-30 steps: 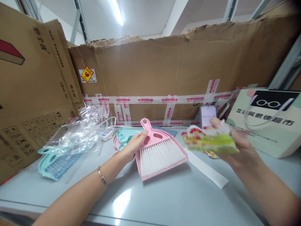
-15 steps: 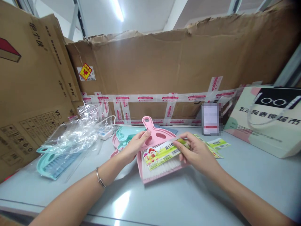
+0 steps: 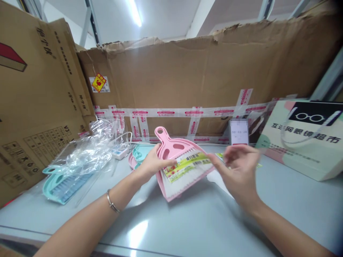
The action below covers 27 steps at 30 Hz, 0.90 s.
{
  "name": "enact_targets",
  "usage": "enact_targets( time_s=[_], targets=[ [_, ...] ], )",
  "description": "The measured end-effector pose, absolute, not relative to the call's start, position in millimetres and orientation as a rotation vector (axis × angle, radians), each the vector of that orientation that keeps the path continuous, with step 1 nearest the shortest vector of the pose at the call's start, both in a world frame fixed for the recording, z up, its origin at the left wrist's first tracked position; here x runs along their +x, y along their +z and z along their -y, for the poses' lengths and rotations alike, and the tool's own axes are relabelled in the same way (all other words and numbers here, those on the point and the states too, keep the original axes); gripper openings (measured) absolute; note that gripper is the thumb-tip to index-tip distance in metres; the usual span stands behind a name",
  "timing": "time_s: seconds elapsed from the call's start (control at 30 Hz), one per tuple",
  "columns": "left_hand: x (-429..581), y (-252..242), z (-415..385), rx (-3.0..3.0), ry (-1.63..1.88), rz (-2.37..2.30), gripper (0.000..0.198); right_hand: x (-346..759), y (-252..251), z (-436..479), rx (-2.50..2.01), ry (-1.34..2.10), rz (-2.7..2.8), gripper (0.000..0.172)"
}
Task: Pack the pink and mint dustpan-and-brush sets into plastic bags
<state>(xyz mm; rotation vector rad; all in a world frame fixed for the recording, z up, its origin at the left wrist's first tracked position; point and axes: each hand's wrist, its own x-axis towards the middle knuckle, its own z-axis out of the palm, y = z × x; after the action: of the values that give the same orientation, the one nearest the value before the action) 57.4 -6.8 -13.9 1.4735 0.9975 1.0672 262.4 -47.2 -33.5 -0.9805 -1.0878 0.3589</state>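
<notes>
My left hand [image 3: 152, 162] grips a pink dustpan [image 3: 168, 194] beside its handle, with the thumb over the front. The dustpan is tilted, handle up, and seems raised off the table. A hand brush with white bristles [image 3: 191, 175] lies nested in it. Across the brush rests a yellow-green printed label card [image 3: 184, 166], its near end by my left thumb. My right hand [image 3: 239, 175] is at the dustpan's right corner, fingers apart and slightly blurred. One fingertip is at the corner; whether it touches I cannot tell. Behind my left hand lie turquoise and pink dustpans [image 3: 139, 153], partly hidden.
At left, a turquoise dustpan and brush set [image 3: 64, 185] lies among clear plastic bags [image 3: 99, 142]. A phone [image 3: 239, 132] stands behind my right hand, near more label cards [image 3: 219, 156]. A paper bag [image 3: 300, 139] stands at right; large cardboard boxes [image 3: 171, 78] line the back.
The label card has gone from my right hand onto the brush in the dustpan. My right hand has moved right and loosened. The dustpan has turned and shifted slightly up and left.
</notes>
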Motion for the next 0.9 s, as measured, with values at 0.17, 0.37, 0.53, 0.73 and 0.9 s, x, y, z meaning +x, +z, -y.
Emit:
enact_targets(
  time_s=[0.17,0.37,0.53,0.73,0.9],
  targets=[
    [62,-13,12,1.363,1.219,-0.852,0.053,250,-32,47,-0.86,1.017,0.838,0.055],
    [68,-16,18,1.502,1.017,-0.862,0.056,235,-38,52,-0.828,1.514,0.639,0.049],
    [14,9,-15,2.047,0.892,-1.618,0.049,242,-40,47,-0.844,1.432,0.54,0.047],
    [-70,-15,-60,2.269,0.817,-2.638,0.048,241,-37,50,-0.853,1.464,0.565,0.038],
    [-75,-25,-66,2.255,0.854,-2.774,0.052,241,-38,52,-0.84,1.482,0.588,0.037]
  ],
)
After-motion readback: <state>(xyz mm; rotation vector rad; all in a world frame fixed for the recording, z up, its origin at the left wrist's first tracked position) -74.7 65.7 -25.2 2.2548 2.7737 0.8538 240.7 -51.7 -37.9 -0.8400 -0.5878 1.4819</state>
